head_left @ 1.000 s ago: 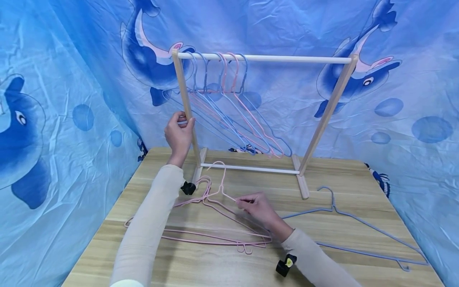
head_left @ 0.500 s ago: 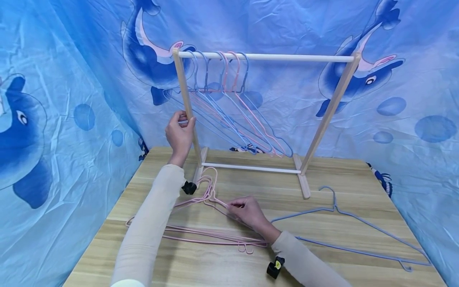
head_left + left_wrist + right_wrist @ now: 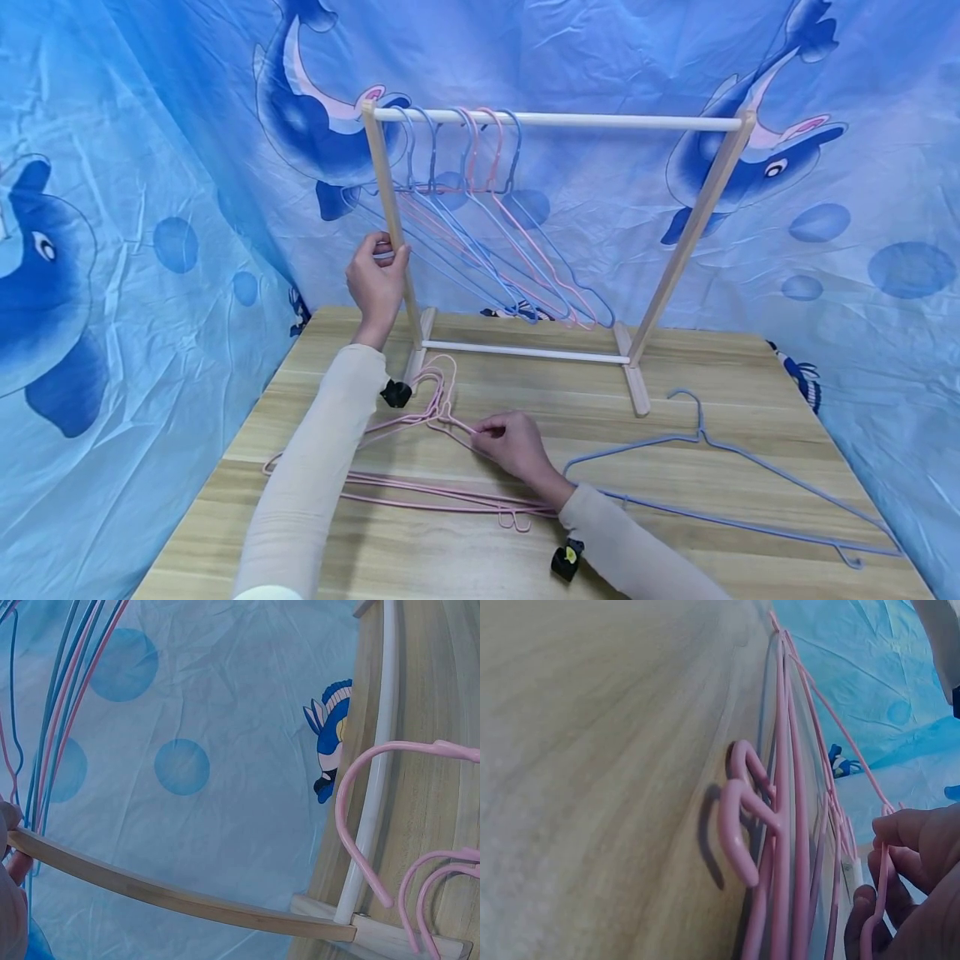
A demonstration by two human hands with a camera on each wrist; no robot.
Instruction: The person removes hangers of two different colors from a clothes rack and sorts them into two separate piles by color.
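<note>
A small wooden rack [image 3: 693, 217] with a white top rail stands at the back of the table. Several blue and pink hangers [image 3: 495, 242] hang at its left end. My left hand [image 3: 377, 279] grips the rack's left post [image 3: 150, 889]. A pile of pink wire hangers [image 3: 420, 467] lies flat on the table before it. My right hand [image 3: 510, 440] pinches the shoulder wire of a pink hanger [image 3: 881, 847] near its neck, low on the table. The pink hooks [image 3: 360, 817] lie by the rack's foot.
A blue wire hanger [image 3: 720, 483] lies flat at the right of the wooden table [image 3: 720, 358]. Blue dolphin-print cloth [image 3: 135, 208] surrounds the table on three sides. The rack's right half holds no hangers.
My right hand has lowered the pink hanger it holds from raised to down among the pile, sliding left. The left hand stays on the post.
</note>
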